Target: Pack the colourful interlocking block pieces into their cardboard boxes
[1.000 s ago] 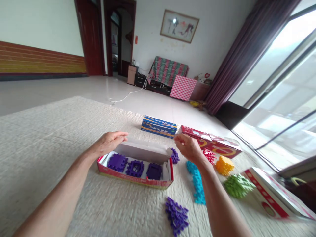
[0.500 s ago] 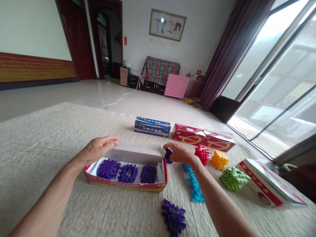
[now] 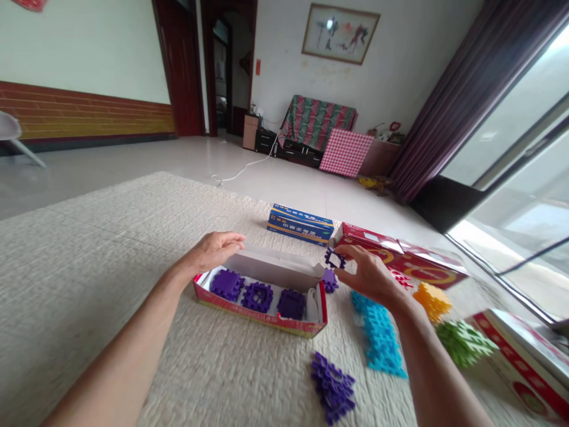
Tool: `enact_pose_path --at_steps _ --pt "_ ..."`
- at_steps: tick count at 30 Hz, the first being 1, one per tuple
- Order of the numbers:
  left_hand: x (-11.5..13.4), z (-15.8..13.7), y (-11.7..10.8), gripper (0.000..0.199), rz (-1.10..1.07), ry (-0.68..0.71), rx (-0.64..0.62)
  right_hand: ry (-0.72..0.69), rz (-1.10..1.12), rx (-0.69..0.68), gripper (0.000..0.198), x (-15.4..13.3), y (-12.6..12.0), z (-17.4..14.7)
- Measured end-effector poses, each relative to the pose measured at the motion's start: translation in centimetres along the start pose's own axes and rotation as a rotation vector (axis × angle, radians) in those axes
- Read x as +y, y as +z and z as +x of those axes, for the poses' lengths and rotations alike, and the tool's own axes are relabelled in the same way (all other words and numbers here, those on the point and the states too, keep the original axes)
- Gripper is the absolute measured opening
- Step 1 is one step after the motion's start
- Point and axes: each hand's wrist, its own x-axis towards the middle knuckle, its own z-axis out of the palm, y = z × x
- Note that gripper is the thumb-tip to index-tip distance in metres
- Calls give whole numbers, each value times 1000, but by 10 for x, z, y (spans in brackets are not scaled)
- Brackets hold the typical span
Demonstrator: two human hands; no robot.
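Holds in the right hand [image 3: 367,271] a purple frame [image 3: 328,258], tilted up, between thumb and fingers, curved and parted about as wide as the piece. Hovers so just above a purple block [image 3: 330,281], close beside the right end of an open red box [image 3: 262,317]. Shows nothing in the left hand [image 3: 217,250], with fingers almost straight and close together, above the far left corner of this box; touching the raised white flap [image 3: 280,256] or not, cannot tell.

Inside the box, in one row: a solid purple piece [image 3: 227,284] at left, then a purple piece with a round hole [image 3: 249,296], then a purple piece with a square recess [image 3: 291,303]. Along the far edge, between both hands, the flap.

To the left, wide beige mat [image 3: 111,243] up to its far edge. At right, only a narrow strip of mat before light-blue pieces [image 3: 380,338], partly under the right forearm. Beyond the right hand, red pieces [image 3: 401,277], mostly hidden, then yellow pieces [image 3: 431,301] and green pieces [image 3: 464,343]. Behind the flap, a blue box [image 3: 300,225], near red cartons [image 3: 431,264]. On the near side, a purple heap [image 3: 333,388], apart from the box.
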Motion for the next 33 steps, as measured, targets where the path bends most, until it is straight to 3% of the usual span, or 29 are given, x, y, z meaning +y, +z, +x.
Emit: enact_pose_path --at_steps 3,7,12,17,22,28,30,33 --pt "-6 2 1 43 4 27 9 -149 134 23 37 -49 -2 0" --pt "-9 2 2 41 0 50 29 -269 192 -171 32 -112 21 0" --pt "-3 0 0 41 -2 43 17 -227 130 -277 31 -133 53 6" --pt "-2 -1 0 41 -2 53 20 -207 119 -263 31 -129 66 7" --pt "-2 0 0 41 22 39 18 -188 197 -148 21 -117 46 1" --pt "1 0 0 44 43 27 -1 -53 197 93 17 -46 8 5" --pt "1 0 1 44 55 -1 3 32 136 63 24 -16 5 5" --pt "-3 2 2 46 45 -20 0 114 44 -93 41 18 11 3"
